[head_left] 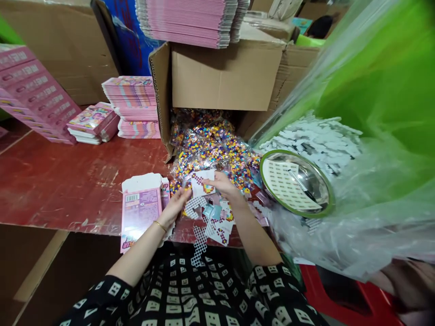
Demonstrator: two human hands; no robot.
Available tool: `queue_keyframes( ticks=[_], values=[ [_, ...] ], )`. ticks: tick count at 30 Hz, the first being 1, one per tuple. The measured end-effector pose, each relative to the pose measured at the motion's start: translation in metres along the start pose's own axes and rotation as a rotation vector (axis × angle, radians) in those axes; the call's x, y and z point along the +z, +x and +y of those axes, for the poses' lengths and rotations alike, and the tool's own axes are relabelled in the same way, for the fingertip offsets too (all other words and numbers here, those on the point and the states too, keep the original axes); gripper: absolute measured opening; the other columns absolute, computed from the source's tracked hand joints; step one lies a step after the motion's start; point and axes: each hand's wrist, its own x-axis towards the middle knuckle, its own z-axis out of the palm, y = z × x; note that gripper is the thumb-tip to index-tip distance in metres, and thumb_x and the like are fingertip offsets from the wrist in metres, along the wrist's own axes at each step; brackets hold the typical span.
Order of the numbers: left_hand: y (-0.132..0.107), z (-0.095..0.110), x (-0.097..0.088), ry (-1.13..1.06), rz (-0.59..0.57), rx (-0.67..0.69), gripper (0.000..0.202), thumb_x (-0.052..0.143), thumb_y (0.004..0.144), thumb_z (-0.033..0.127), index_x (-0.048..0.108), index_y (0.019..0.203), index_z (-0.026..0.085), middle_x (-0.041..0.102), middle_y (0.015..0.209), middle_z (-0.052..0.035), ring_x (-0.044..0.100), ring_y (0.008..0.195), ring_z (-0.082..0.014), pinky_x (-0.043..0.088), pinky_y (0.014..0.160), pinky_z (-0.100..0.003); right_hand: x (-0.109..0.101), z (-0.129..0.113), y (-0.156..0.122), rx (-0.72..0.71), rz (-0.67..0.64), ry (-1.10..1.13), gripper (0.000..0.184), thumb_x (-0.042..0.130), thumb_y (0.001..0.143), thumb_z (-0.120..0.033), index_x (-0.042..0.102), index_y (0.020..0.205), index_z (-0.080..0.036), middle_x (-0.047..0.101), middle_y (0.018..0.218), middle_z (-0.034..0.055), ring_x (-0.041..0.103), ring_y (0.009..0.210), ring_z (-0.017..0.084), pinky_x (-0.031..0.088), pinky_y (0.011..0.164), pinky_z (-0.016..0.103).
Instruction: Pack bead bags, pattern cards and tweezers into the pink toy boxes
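A small white printed card [199,189] with a pixel pattern is held up between both hands. My left hand [177,204] is closed on its left edge, thumb along the side. My right hand [224,185] grips its right edge, the fingers lying partly across the print. Below the hands lie white lattice pieces [200,240], a pale blue packet [211,211] and more printed cards [221,235]. Just beyond, clear bags of colourful small beads or bricks [210,145] spill from a cardboard box.
Pink flat boxes [141,217] lie left of my hands, with stacked pink boxes [136,106] behind. On the right, a round metal bowl [324,192] with a green rim holds a label sheet and a pen-like object. Clear plastic holds white pieces [316,136]. A red stool [340,294] stands below.
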Motion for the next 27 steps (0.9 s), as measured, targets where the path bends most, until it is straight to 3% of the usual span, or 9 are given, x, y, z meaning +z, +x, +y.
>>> queue_keyframes(
  ticks=[3, 6, 10, 12, 14, 18, 21, 23, 27],
  values=[
    [-0.006, 0.007, 0.009, -0.052, -0.061, -0.004, 0.058, 0.088, 0.057, 0.043, 0.064, 0.102, 0.015, 0.073, 0.094, -0.0087, 0.067, 0.09, -0.024, 0.051, 0.086, -0.035, 0.016, 0.006, -0.001, -0.108, 0.262, 0.058, 0.043, 0.091, 0.044, -0.038, 0.073, 0.076, -0.015, 0.076, 0.077, 0.0043, 0.071, 0.073, 0.023, 0.058, 0.069, 0.036],
    [-0.005, 0.014, 0.011, -0.089, -0.032, 0.027, 0.056, 0.087, 0.06, 0.043, 0.064, 0.103, 0.015, 0.073, 0.1, -0.0103, 0.067, 0.097, -0.0244, 0.049, 0.09, -0.034, 0.024, 0.009, -0.014, -0.182, 0.47, 0.224, 0.046, 0.085, 0.054, -0.049, 0.071, 0.084, -0.017, 0.077, 0.086, 0.0041, 0.071, 0.077, 0.023, 0.059, 0.073, 0.038],
    [-0.007, 0.018, 0.011, -0.155, 0.016, 0.037, 0.06, 0.077, 0.067, 0.058, 0.064, 0.107, 0.015, 0.071, 0.109, -0.0129, 0.066, 0.103, -0.0283, 0.051, 0.091, -0.036, 0.047, 0.03, -0.044, -0.033, 0.337, 0.242, 0.047, 0.088, 0.054, -0.04, 0.067, 0.09, -0.018, 0.076, 0.084, 0.0046, 0.071, 0.078, 0.024, 0.059, 0.072, 0.038],
    [-0.014, 0.016, 0.015, -0.226, 0.015, 0.014, 0.066, 0.064, 0.075, 0.069, 0.063, 0.113, 0.014, 0.07, 0.114, -0.0147, 0.065, 0.107, -0.0302, 0.052, 0.09, -0.038, 0.062, 0.044, -0.054, -0.051, 0.351, 0.182, 0.05, 0.088, 0.054, -0.036, 0.063, 0.093, -0.02, 0.074, 0.087, 0.0035, 0.069, 0.08, 0.023, 0.057, 0.074, 0.036],
    [-0.024, 0.01, 0.02, -0.276, 0.03, 0.007, 0.068, 0.069, 0.075, 0.064, 0.059, 0.122, 0.015, 0.068, 0.12, -0.014, 0.064, 0.111, -0.0294, 0.053, 0.091, -0.036, 0.071, 0.055, -0.057, -0.103, 0.393, 0.125, 0.051, 0.086, 0.057, -0.038, 0.059, 0.096, -0.02, 0.073, 0.089, 0.0027, 0.068, 0.081, 0.021, 0.056, 0.075, 0.035],
    [-0.04, 0.004, 0.02, -0.242, 0.131, 0.01, 0.083, 0.09, 0.059, 0.036, 0.052, 0.13, 0.017, 0.069, 0.116, -0.0112, 0.068, 0.099, -0.0244, 0.056, 0.083, -0.031, 0.046, 0.061, -0.063, -0.223, 0.426, -0.058, 0.048, 0.079, 0.067, -0.045, 0.054, 0.101, -0.021, 0.068, 0.097, 0.0048, 0.065, 0.082, 0.019, 0.054, 0.074, 0.034],
    [-0.051, 0.009, 0.007, -0.279, 0.187, -0.009, 0.075, 0.089, 0.063, 0.032, 0.053, 0.128, 0.018, 0.071, 0.112, -0.01, 0.07, 0.092, -0.0226, 0.059, 0.079, -0.03, 0.007, 0.063, -0.084, -0.255, 0.405, -0.457, 0.052, 0.08, 0.065, -0.048, 0.058, 0.105, -0.021, 0.065, 0.101, 0.0067, 0.062, 0.09, 0.022, 0.052, 0.082, 0.039],
    [-0.057, 0.015, -0.005, -0.317, 0.229, -0.042, 0.071, 0.089, 0.063, 0.026, 0.055, 0.125, 0.019, 0.072, 0.109, -0.0085, 0.072, 0.087, -0.0217, 0.06, 0.075, -0.029, -0.009, 0.069, -0.103, -0.207, 0.323, -0.765, 0.069, 0.088, 0.054, -0.045, 0.059, 0.112, -0.021, 0.062, 0.113, 0.0103, 0.058, 0.107, 0.029, 0.047, 0.095, 0.046],
    [-0.071, 0.02, -0.029, -0.409, 0.252, -0.211, 0.053, 0.086, 0.061, 0.014, 0.062, 0.108, 0.011, 0.074, 0.085, -0.0094, 0.07, 0.063, -0.021, 0.06, 0.055, -0.027, -0.004, 0.085, -0.122, -0.034, 0.328, -1.087, 0.094, 0.095, 0.043, -0.036, 0.053, 0.126, -0.018, 0.05, 0.13, 0.0168, 0.045, 0.126, 0.038, 0.037, 0.106, 0.053]
  ],
)
